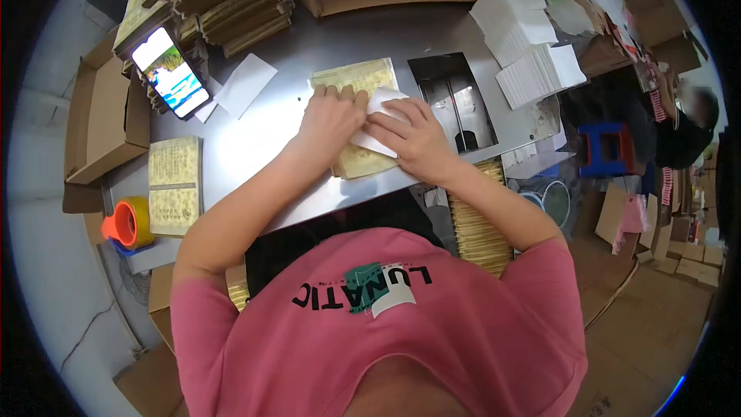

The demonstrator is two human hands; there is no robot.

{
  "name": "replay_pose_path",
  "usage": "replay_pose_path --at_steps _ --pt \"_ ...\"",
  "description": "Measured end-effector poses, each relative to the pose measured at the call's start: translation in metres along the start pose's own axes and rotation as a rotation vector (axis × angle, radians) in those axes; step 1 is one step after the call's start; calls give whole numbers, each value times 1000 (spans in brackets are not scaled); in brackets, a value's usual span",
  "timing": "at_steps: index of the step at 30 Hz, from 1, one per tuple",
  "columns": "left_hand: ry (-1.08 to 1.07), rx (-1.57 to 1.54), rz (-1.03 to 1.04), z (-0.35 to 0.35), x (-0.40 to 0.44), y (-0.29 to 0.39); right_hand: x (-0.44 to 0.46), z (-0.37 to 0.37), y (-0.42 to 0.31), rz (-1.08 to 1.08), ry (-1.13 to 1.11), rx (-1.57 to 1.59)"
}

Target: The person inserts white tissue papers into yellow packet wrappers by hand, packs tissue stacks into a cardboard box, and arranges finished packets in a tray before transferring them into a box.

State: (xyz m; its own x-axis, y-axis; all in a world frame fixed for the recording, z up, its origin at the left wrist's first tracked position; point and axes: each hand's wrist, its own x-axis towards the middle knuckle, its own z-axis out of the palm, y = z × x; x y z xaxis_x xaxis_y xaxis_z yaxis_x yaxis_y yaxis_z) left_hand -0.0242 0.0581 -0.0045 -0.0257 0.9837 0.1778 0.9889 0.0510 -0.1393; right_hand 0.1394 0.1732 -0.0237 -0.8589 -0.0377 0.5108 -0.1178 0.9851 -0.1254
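Observation:
A stack of yellow printed paper (357, 168) lies near the front edge of the metal table, with a white paper sheet (380, 98) folded across its middle. My left hand (333, 117) presses on the stack, its fingers curled at the left edge of the white sheet. On the other side, my right hand (414, 137) grips the white sheet, with bent fingers over it and the thumb side hidden. Both hands are close together, and the part of the sheet beneath them cannot be seen.
A phone (170, 73) leans against piled yellow paper bundles (239, 8) at the back left. Another yellow bundle (174, 185) lies by tape rolls (130, 222). White sheets are stacked (515, 23) right of a dark table opening (454, 100). A person (687, 131) is at far right.

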Motion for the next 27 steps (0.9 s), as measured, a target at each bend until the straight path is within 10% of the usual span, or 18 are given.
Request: replay_pose_path --at_steps 8,13,27 --pt "209 81 100 2 -14 -1 1 -1 -1 -128 -3 32" --pt "-68 -99 -104 -8 2 -7 9 4 2 -361 -168 303" --pt "273 -279 4 0 -87 24 41 32 -44 282 -215 -87"
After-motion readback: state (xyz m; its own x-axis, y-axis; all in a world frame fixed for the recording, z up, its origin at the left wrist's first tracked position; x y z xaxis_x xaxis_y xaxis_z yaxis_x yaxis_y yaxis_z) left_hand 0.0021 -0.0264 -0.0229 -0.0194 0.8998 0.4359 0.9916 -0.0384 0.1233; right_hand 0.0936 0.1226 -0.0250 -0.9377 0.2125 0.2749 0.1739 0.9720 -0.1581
